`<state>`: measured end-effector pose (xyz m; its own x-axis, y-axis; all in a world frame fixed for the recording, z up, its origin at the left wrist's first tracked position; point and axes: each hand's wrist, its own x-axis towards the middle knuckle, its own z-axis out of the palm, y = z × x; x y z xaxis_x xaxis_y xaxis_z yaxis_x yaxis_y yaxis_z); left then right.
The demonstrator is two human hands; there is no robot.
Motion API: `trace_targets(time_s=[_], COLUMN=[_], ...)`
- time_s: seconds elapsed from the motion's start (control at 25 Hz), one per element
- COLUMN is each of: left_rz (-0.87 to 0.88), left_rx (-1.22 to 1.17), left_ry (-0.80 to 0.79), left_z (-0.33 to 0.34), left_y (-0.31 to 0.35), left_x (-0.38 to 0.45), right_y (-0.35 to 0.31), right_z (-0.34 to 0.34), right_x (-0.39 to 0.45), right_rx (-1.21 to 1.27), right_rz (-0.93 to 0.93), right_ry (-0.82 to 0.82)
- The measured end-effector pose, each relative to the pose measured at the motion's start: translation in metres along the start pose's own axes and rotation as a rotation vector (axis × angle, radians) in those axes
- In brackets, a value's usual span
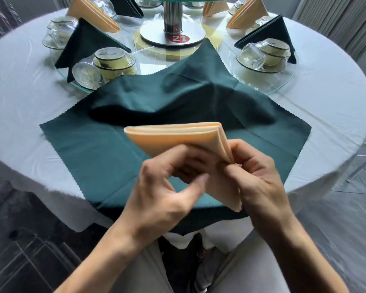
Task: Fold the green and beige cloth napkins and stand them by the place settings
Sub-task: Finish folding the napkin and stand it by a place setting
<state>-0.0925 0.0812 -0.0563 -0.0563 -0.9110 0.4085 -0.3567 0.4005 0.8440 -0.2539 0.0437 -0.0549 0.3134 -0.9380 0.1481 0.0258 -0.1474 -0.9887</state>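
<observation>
Both hands meet over the near edge of the bench, pinching a folded beige napkin [178, 137] held up in the air between them; the right hand [260, 185] has thumb and curled fingers closed on the napkin's layered right corner, where the folds fan out; the left hand [167, 193] grips the lower edge from beneath, its fingers bent and its thumb pointing toward the right hand; the fingertips of the two hands are almost touching; directly under and beyond the hands an unfolded green napkin [106, 153] lies spread as a diamond on the white tablecloth [19, 106], its far part rumpled up over the rim of a glass turntable [283, 85]; farther out to the left and right, on that turntable, sit upturned bowls [114, 60] and glass cups [251, 55], with folded green napkins [87, 43] and folded beige napkins [249, 13] standing beside them; beyond, at the centre, a steel pedestal [173, 17] bears a red number tag [179, 38].
</observation>
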Motion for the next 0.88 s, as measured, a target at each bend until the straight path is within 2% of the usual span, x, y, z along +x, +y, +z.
trace_targets(time_s=[0.04,0.08,0.12,0.16,0.24,0.28,0.32,0.4,0.44,0.52,0.64,0.76,0.8,0.88], left_rz=[0.030,0.046,0.035,-0.054,-0.324,-0.425,-0.438,-0.383,-0.304,-0.176,-0.129,-0.109,-0.125,-0.276], left_rx=[0.139,0.297,0.359,0.276,-0.197,-0.352,-0.307,0.190,0.475,0.780,0.863,0.790,0.743,0.597], left_ry=[0.131,0.186,0.134,-0.023,-0.343,-0.376,-0.340,-0.202,-0.141,-0.142,-0.222,-0.168,-0.149,-0.194], left_z=[-0.005,-0.012,-0.021,-0.030,-0.037,-0.036,-0.032,-0.021,-0.014,-0.001,0.002,-0.005,-0.006,-0.013], left_y=[-0.003,-0.008,-0.017,-0.024,-0.027,-0.032,-0.039,-0.057,-0.063,-0.075,-0.089,-0.086,-0.081,-0.073], left_x=[0.001,0.002,0.003,0.005,0.011,0.011,0.010,0.006,0.004,-0.003,-0.014,-0.018,-0.016,-0.001], right_y=[-0.001,-0.003,-0.005,-0.007,-0.007,-0.001,0.007,0.029,0.040,0.064,0.089,0.092,0.091,0.087], right_z=[-0.010,-0.018,-0.025,-0.030,-0.037,-0.041,-0.042,-0.036,-0.027,-0.003,-0.001,-0.030,-0.037,-0.040], right_x=[0.005,0.010,0.015,0.020,0.032,0.039,0.045,0.047,0.042,0.028,0.009,-0.007,-0.014,-0.020], right_rx=[-0.102,-0.149,-0.133,-0.061,0.021,-0.068,-0.289,-0.938,-1.137,-1.295,-1.433,-1.433,-1.425,-1.408], right_rz=[0.011,0.048,0.103,0.169,0.283,0.301,0.292,0.172,0.053,-0.113,-0.122,-0.055,-0.022,0.003], right_ry=[-0.041,-0.083,-0.141,-0.204,-0.249,-0.218,-0.150,0.018,0.055,-0.013,-0.053,0.016,0.028,0.018])
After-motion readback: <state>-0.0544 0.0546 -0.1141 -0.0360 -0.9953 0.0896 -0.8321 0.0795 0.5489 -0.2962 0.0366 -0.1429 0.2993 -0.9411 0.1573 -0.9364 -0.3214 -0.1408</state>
